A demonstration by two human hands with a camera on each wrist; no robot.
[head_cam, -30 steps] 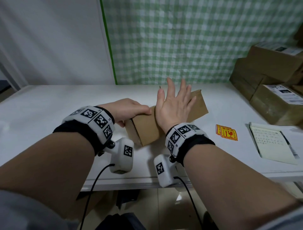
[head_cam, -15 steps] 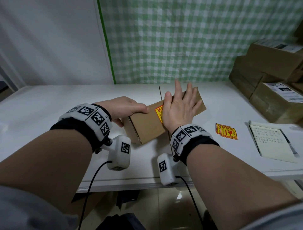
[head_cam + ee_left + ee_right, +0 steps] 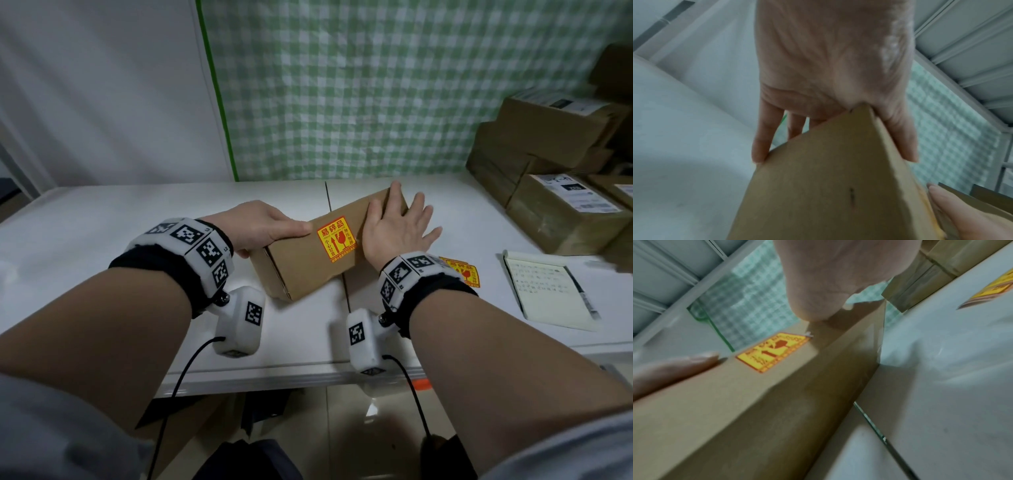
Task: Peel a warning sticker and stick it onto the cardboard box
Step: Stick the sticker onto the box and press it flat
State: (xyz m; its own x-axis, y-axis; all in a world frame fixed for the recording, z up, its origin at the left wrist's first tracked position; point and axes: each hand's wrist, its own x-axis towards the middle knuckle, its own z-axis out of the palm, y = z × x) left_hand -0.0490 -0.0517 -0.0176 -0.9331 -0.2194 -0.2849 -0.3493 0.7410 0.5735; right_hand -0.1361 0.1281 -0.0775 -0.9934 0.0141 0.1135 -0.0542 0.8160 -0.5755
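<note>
left hand (image 3: pixel 830 68) grips cardboard box (image 3: pixel 818 186) corner; fingers (image 3: pixel 761 142) down far side

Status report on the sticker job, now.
Left hand grips cardboard box end. Right hand flat on box top, beside warning sticker, now stuck on. Nothing in the way.

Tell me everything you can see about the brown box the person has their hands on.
The cardboard box is long, plain brown and closed, lying at an angle on the white table. A yellow and red warning sticker with Chinese characters sits flat on its top face. The left hand holds its near left end, thumb on top and fingers down the far side. The right hand rests flat, fingers spread, on the far right part of the top.
</note>
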